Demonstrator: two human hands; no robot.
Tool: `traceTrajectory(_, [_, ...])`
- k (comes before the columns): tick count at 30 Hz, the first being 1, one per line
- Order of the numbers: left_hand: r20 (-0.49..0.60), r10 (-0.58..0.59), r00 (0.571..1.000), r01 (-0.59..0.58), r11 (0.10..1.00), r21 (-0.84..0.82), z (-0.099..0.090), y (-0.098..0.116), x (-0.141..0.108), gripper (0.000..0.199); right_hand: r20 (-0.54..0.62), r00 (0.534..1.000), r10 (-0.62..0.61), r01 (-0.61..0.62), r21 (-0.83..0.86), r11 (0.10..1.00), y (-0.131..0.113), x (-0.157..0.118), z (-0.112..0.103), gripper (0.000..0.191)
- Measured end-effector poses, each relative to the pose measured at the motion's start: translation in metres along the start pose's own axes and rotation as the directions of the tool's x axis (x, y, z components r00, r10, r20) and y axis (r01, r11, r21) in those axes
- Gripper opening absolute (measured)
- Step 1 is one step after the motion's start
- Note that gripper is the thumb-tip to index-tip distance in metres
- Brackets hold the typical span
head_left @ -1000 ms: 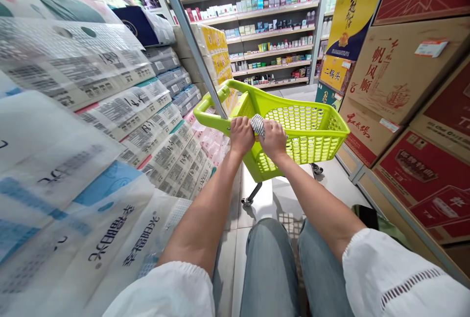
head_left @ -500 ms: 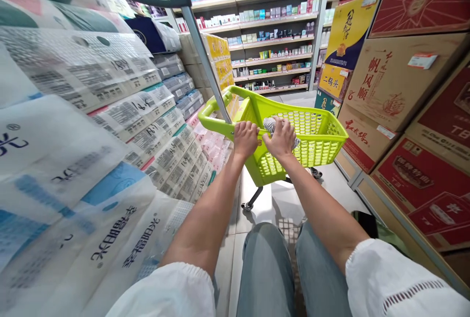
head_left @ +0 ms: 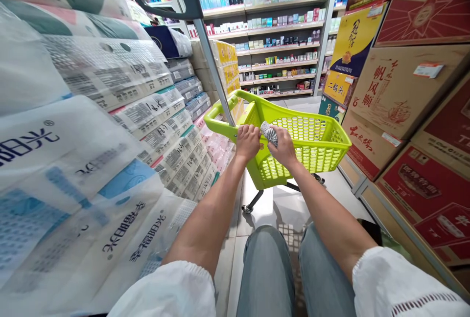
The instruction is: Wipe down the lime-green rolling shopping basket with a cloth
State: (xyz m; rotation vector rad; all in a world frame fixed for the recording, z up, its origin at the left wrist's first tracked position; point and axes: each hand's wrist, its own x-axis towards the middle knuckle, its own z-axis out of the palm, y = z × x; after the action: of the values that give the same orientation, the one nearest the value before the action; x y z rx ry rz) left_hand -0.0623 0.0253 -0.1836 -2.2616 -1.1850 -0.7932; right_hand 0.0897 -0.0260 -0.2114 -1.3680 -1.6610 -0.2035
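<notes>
In the head view, a lime-green shopping cart basket [head_left: 317,159] stands in front of me, with slotted sides and a grey pole rising from its handle end. My left hand [head_left: 248,142] is closed over the basket's near rim, close to the pole. A grey-and-white striped cloth [head_left: 269,132] is bunched in my right hand [head_left: 284,147], whose fingers are wrapped round it at the same rim. The cloth lies between my two hands. Part of it is hidden behind my right fingers.
Plastic-wrapped paper packs [head_left: 128,185] are piled high on the left. Stacked cartons [head_left: 411,87] line the right side on a low ledge. Shelves of small boxed goods [head_left: 282,45] stand beyond the cart. A caster [head_left: 248,208] rests on the tiled floor near my knees.
My right hand has shifted slightly nearer to me along the rim, and more of the cloth shows on its left side. My left hand keeps its hold. The view has tilted a little.
</notes>
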Motion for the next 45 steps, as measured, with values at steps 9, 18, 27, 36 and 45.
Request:
traceTrajectory(9, [0.004,0.061,0.998,-0.061,0.998,0.005,-0.002,-0.009,-0.005,0.026,0.081,0.997,-0.002,0.011,-0.102,0.995,-0.013,0.006,0.010,0.053])
traceTrajectory(18, [-0.052,0.009,0.999,-0.010,1.000,-0.024,0.005,-0.003,-0.002,0.026,0.038,0.993,0.111,-0.101,-0.199,0.975,0.024,-0.006,-0.011,0.050])
traceTrajectory(27, [0.006,0.015,1.000,-0.015,1.000,-0.023,0.001,-0.009,-0.002,0.029,0.113,0.993,0.019,0.005,-0.213,0.977,0.005,0.001,0.008,0.051])
traceTrajectory(36, [-0.006,-0.038,0.999,0.038,0.999,-0.020,-0.005,0.000,0.012,0.032,0.046,0.997,0.065,-0.061,-0.083,0.995,0.049,-0.008,-0.022,0.052])
traceTrajectory(45, [0.204,-0.025,0.979,0.035,0.998,-0.048,0.032,0.058,0.022,0.027,0.073,0.997,0.014,0.002,-0.208,0.978,0.047,-0.005,-0.002,0.045])
